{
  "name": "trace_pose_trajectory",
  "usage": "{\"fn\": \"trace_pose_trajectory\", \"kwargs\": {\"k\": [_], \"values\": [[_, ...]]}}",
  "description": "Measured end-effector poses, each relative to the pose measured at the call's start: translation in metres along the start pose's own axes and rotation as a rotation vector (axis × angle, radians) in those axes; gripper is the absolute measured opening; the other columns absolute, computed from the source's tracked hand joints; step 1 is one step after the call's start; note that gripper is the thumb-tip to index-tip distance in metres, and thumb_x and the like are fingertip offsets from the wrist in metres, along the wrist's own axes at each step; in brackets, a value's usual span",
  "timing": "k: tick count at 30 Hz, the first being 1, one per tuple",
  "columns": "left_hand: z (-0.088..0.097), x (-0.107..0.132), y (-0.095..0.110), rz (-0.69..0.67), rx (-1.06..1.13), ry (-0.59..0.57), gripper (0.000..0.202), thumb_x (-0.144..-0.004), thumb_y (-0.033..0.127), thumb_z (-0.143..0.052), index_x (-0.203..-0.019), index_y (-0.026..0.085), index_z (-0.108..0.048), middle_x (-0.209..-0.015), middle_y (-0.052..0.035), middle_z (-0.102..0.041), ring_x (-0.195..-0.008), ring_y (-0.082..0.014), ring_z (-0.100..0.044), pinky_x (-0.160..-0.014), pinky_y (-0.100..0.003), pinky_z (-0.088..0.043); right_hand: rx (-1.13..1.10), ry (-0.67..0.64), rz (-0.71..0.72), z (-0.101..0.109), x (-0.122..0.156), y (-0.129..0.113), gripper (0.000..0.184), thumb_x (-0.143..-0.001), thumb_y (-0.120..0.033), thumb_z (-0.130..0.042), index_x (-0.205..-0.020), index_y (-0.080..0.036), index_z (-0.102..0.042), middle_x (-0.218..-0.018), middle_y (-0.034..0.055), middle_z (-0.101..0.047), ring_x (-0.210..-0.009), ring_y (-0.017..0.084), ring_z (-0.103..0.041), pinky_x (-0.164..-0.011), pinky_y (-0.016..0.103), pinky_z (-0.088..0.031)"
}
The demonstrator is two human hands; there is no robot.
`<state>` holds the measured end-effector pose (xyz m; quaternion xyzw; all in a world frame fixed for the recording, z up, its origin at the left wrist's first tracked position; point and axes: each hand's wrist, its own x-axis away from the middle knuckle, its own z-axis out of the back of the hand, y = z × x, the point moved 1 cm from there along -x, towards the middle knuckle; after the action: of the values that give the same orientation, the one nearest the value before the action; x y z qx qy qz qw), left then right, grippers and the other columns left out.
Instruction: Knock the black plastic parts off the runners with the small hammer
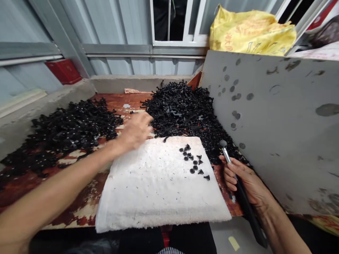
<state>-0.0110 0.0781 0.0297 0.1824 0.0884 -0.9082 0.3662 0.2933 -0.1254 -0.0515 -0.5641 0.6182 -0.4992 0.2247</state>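
Note:
My left hand [136, 129] reaches across to the near edge of the right-hand heap of small black plastic parts [182, 111]; its fingers are curled and smeared by motion, so what they hold is hidden. My right hand [242, 178] is closed round a long black-handled tool [239, 190] whose metal shaft and round head point up beside the heap. Several loose black parts [194, 162] lie on the upper right of a white foam pad [159, 183] in front of me.
A second heap of black parts [69, 130] lies at the left on the worn red-brown table [79, 204]. A grey spotted board [278, 123] leans at the right. A yellow sack [251, 31] sits behind it, a window above.

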Motion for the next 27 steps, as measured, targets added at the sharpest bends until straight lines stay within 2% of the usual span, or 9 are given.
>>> {"fn": "trace_pose_trajectory", "kwargs": {"k": [2,4,7,14,21,24,27], "values": [[-0.030,0.000,0.045,-0.238,0.141,-0.161,0.030,-0.096,0.021,-0.037,-0.117,0.017,-0.058,-0.127,-0.0116,-0.056,-0.118,-0.0240,-0.048,-0.099,-0.043,-0.040,-0.001,0.010,0.008,0.002,0.001,0.000,0.041,-0.062,-0.034,-0.087,-0.095,-0.020,-0.067,-0.053,-0.0086,-0.039,-0.041,0.004,-0.034,-0.033,0.014,-0.033],[-0.048,-0.005,0.076,-0.271,0.239,-0.236,0.029,-0.096,0.020,-0.037,-0.112,0.018,-0.061,-0.117,-0.0106,-0.061,-0.110,-0.0234,-0.051,-0.093,-0.042,-0.042,-0.002,0.019,0.018,0.004,0.001,-0.001,0.041,-0.062,-0.035,-0.086,-0.095,-0.020,-0.067,-0.053,-0.0088,-0.039,-0.041,0.004,-0.034,-0.033,0.014,-0.032],[-0.057,-0.019,0.095,-0.218,0.283,-0.288,0.028,-0.096,0.023,-0.037,-0.103,0.017,-0.064,-0.104,-0.0107,-0.063,-0.101,-0.0239,-0.052,-0.089,-0.041,-0.042,-0.006,0.028,0.027,0.006,0.002,-0.001,0.043,-0.061,-0.036,-0.087,-0.096,-0.020,-0.066,-0.054,-0.0088,-0.040,-0.042,0.004,-0.034,-0.033,0.014,-0.032],[-0.059,-0.037,0.104,-0.149,0.339,-0.376,0.024,-0.091,0.024,-0.040,-0.082,0.019,-0.062,-0.093,-0.0085,-0.061,-0.094,-0.0237,-0.051,-0.084,-0.040,-0.040,-0.015,0.018,0.015,0.005,0.001,-0.002,0.039,-0.066,-0.033,-0.084,-0.097,-0.019,-0.066,-0.053,-0.0081,-0.042,-0.042,0.004,-0.034,-0.034,0.014,-0.032],[-0.062,-0.044,0.095,0.015,0.357,-0.416,0.020,-0.081,0.019,-0.042,-0.063,0.020,-0.051,-0.079,-0.0100,-0.062,-0.084,-0.0246,-0.053,-0.075,-0.038,-0.040,-0.017,0.015,0.008,0.006,0.001,-0.001,0.040,-0.066,-0.033,-0.085,-0.098,-0.019,-0.066,-0.051,-0.0084,-0.041,-0.042,0.005,-0.033,-0.034,0.014,-0.033],[-0.060,-0.047,0.094,0.027,0.367,-0.397,0.016,-0.081,0.021,-0.044,-0.072,0.020,-0.057,-0.081,-0.0096,-0.063,-0.083,-0.0239,-0.054,-0.075,-0.037,-0.041,-0.020,0.017,0.008,0.007,0.000,-0.001,0.039,-0.066,-0.033,-0.085,-0.097,-0.019,-0.066,-0.052,-0.0084,-0.042,-0.042,0.005,-0.034,-0.033,0.014,-0.033],[-0.061,-0.051,0.099,-0.061,0.448,-0.378,0.020,-0.082,0.023,-0.045,-0.090,0.020,-0.064,-0.090,-0.0087,-0.066,-0.091,-0.0233,-0.056,-0.081,-0.035,-0.042,-0.021,0.018,0.006,0.006,0.001,-0.001,0.039,-0.065,-0.032,-0.085,-0.097,-0.020,-0.065,-0.052,-0.0086,-0.042,-0.041,0.004,-0.034,-0.033,0.014,-0.033]]}}
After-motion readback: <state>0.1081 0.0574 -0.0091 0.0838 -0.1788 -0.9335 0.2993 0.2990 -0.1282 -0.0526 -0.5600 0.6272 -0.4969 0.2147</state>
